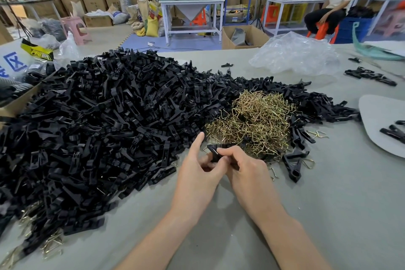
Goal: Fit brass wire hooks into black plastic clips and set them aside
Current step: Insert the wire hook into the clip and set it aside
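The black clip (215, 151) sits between my two hands, just in front of the brass hook heap (252, 120). My right hand (247, 171) pinches its near end, thumb and fingers curled over it. My left hand (195, 173) holds it from below with curled lower fingers, the index finger straight and free. Clip: matte black plastic, flat, slotted. Hooks: thin bent wire, shiny gold, tangled. The mound of loose black clips (98, 120) lies to the left on the dull grey-green table (306, 215).

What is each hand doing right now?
Left hand: holds the small black plastic clip, index finger straight.
Right hand: pinches the same clip.
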A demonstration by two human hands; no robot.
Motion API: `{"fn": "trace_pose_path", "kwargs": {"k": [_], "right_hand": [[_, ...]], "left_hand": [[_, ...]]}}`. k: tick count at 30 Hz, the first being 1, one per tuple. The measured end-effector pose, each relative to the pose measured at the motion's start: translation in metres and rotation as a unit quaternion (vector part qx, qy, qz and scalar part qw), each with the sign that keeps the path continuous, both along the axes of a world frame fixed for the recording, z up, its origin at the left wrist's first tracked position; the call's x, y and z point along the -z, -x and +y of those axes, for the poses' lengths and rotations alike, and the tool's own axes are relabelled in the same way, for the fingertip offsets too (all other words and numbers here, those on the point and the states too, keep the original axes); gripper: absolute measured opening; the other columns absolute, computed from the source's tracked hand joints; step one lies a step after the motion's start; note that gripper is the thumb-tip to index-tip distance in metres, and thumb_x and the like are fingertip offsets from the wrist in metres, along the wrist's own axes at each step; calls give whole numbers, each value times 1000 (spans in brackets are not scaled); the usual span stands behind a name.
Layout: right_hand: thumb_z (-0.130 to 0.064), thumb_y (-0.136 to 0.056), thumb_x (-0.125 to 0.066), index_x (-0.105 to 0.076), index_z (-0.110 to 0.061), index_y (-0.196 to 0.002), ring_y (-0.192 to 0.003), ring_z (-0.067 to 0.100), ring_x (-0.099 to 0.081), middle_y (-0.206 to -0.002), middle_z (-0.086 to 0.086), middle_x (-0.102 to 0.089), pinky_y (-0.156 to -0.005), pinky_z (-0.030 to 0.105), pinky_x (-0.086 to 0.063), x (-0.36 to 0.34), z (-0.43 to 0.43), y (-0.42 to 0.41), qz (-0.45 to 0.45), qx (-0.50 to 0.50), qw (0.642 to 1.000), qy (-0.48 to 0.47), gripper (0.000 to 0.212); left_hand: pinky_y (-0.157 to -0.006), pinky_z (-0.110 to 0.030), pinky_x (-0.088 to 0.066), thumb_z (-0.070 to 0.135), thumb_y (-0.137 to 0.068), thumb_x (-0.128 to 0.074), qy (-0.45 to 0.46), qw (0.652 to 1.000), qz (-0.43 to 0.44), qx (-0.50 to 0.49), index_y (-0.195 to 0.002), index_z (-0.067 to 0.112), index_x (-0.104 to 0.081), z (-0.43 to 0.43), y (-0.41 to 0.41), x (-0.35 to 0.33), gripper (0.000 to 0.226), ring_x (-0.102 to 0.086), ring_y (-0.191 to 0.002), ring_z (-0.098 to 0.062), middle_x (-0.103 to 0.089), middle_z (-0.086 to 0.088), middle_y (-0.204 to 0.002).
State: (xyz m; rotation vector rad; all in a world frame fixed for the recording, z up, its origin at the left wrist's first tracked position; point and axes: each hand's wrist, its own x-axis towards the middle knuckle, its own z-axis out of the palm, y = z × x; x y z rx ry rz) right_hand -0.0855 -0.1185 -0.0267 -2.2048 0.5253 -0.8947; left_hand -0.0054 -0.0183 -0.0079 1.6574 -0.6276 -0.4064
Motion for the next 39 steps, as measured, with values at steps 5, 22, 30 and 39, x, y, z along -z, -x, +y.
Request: {"fn": "trace_pose_path", "kwargs": {"k": [5,22,30,39], "right_hand": [[-5,-90,-71,-70,-30,-112,-85,-5,-67,-90,-22,-73,-72,7,-47,-3,-3,-2,-24,14,999,-30,33],[-8,-100,-55,-68,-20,-123,-101,21,-72,-112,9,-74,-86,23,-56,-14,-18,6,-129,-142,900,-392,29],[-9,-103,-53,-67,-16,-120,-104,25,-72,-109,10,-74,-86,27,-58,-19,-12,9,-118,-161,896,-396,24],[-31,-87,-65,-76,-32,-107,-90,17,-71,-101,3,-75,-77,33,-59,-26,-54,59,-220,-69,872,-431,22]], "left_hand": [[-76,-8,-45,44,-87,-71,11,1000,9,-7,-149,36,-37,-4,0,4,71,-66,-89,3,-74,12,-99],[-81,-23,-46,38,-85,-73,-69,967,-244,-1,-123,32,-55,6,-9,1,42,-55,-100,-4,-60,18,-108],[-76,-28,-52,49,-80,-67,-61,975,-213,6,-108,38,-54,8,-8,3,33,-59,-91,-2,-63,17,-99],[-72,-18,-44,45,-85,-64,-64,960,-244,120,-97,38,-51,-54,37,-21,19,-56,-86,-3,-59,12,-94]]}}
